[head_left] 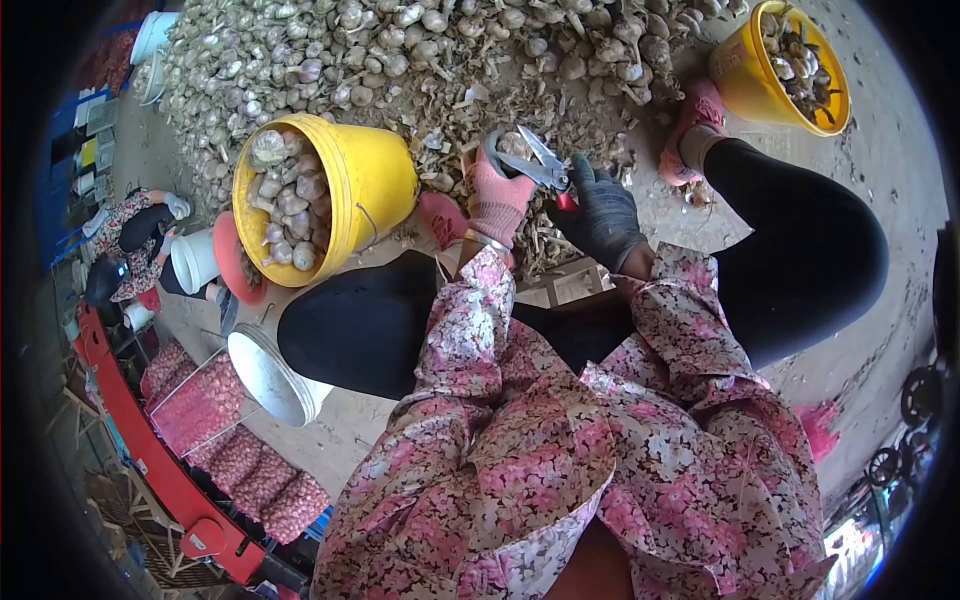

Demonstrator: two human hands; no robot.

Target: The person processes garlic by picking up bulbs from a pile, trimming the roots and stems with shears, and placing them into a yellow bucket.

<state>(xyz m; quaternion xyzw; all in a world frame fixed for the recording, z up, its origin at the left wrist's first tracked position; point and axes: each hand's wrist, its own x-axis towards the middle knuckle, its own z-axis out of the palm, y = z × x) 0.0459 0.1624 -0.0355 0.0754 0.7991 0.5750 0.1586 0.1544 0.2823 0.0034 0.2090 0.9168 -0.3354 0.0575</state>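
Observation:
My left hand (498, 195), in a pink glove with grey fingers, is closed around what looks like a garlic bulb (513, 146), mostly hidden by the fingers and blades. In a dark grey glove, my right hand (602, 212) grips a pair of pruning shears (543, 163) with red on the handle. The blades are spread apart and point toward my left hand. Beyond both hands lies a large heap of garlic (400, 50), with dry skins and stalk scraps (440, 130) scattered at its near edge.
At the left, a yellow bucket (385, 185) of garlic bulbs leans toward me; another yellow bucket (745, 75) with garlic and stalks stands far right. A white bucket (275, 375) is near my left knee. A co-worker (135, 240) sits far left, near filled red mesh sacks (235, 465).

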